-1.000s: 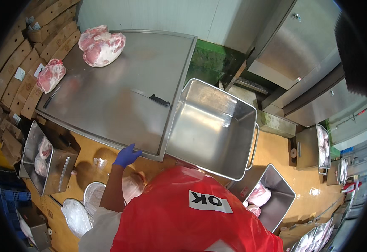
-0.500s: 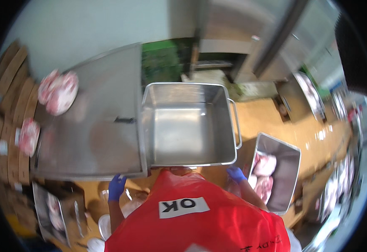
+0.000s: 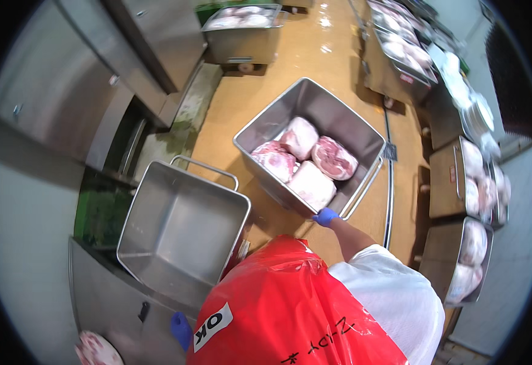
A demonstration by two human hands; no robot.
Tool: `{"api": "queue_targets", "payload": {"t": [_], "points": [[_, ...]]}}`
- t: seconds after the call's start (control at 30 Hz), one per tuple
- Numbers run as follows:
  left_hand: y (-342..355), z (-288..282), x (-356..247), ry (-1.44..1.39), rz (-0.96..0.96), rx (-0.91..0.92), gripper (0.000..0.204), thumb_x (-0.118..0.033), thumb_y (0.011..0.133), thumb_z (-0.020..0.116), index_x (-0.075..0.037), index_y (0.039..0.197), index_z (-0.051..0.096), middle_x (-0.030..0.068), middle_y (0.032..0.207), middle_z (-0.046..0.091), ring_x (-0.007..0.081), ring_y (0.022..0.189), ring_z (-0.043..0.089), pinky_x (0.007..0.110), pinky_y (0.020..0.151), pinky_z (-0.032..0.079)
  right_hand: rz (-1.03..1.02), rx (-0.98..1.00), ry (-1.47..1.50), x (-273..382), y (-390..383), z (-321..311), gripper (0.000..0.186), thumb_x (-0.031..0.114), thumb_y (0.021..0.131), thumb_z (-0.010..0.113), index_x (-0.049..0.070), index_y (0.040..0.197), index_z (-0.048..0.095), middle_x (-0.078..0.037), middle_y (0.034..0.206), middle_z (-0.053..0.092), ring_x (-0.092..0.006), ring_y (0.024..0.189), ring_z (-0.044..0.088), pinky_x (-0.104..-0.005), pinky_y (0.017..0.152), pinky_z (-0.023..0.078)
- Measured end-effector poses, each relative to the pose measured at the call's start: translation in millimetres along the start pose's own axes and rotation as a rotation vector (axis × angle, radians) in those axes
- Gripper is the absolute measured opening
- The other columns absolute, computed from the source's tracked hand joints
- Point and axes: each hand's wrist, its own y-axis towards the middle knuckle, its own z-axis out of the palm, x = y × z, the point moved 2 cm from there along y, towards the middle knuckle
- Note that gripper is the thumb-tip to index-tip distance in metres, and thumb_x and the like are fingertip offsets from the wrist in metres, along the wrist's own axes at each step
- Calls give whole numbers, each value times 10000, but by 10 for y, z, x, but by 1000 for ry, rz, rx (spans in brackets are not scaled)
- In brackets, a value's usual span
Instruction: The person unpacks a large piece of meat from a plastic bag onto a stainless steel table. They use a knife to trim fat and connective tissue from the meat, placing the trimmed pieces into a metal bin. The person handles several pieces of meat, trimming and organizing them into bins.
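Observation:
My right hand (image 3: 326, 217), in a blue glove, is closed on the near corner of a steel meat cart (image 3: 262, 173), beside its handle. Several large cuts of raw meat (image 3: 334, 158), pink and white, lie on the bottom of that cart. To the left stands a second steel cart (image 3: 184, 231) with a bare inside and a handle on its far side. Low in the view, my left hand (image 3: 181, 330), also blue-gloved, is over the edge of the metal table with its fingers extended, holding nothing. The red apron hides part of that arm.
On the steel table (image 3: 105, 292) at lower left are a small black object (image 3: 143, 311) and a piece of meat (image 3: 97, 349). More meat-filled carts (image 3: 400, 82) line the right side; another cart (image 3: 241, 45) stands far ahead. A drain channel (image 3: 389, 201) crosses the orange floor.
My view has turned right, toward the meat cart. My right hand has come onto that cart's rim. My left hand stays by the table's edge.

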Motion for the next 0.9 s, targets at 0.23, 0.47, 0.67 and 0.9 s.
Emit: {"api": "queue_targets", "payload": {"t": [0.23, 0.47, 0.67, 0.9], "points": [[1119, 702, -318, -54, -167, 406, 535, -286, 953, 674, 88, 1321, 570, 39, 858, 591, 113, 752, 505, 315, 672, 452, 366, -63, 319, -1263, -778, 372, 448, 415, 907, 620, 16, 1065, 746, -169, 873, 744, -275, 788, 722, -409, 779, 559], [1280, 1145, -1422, 262, 111, 585, 532, -290, 939, 695, 48, 1335, 585, 70, 945, 677, 134, 847, 588, 309, 772, 497, 467, -156, 521, -1325, -1389, 848, 455, 442, 908, 621, 50, 1100, 750, -143, 900, 758, -254, 794, 728, -401, 779, 564], [1345, 1456, -2058, 387, 227, 614, 557, -309, 924, 706, 42, 1340, 587, 76, 938, 674, 141, 840, 589, 307, 768, 497, 481, -155, 543, -1131, -1894, 1328, 472, 431, 920, 617, 27, 1138, 732, -137, 884, 754, -232, 755, 720, -385, 764, 570], [1552, 1826, -1790, 360, 234, 763, 587, -340, 911, 711, 42, 1340, 589, 192, 1112, 703, 229, 989, 660, 354, 885, 522, 526, -260, 643, -1261, -2266, 1607, 471, 415, 918, 629, 1, 1119, 728, -150, 857, 746, -229, 722, 715, -376, 729, 569]]}}
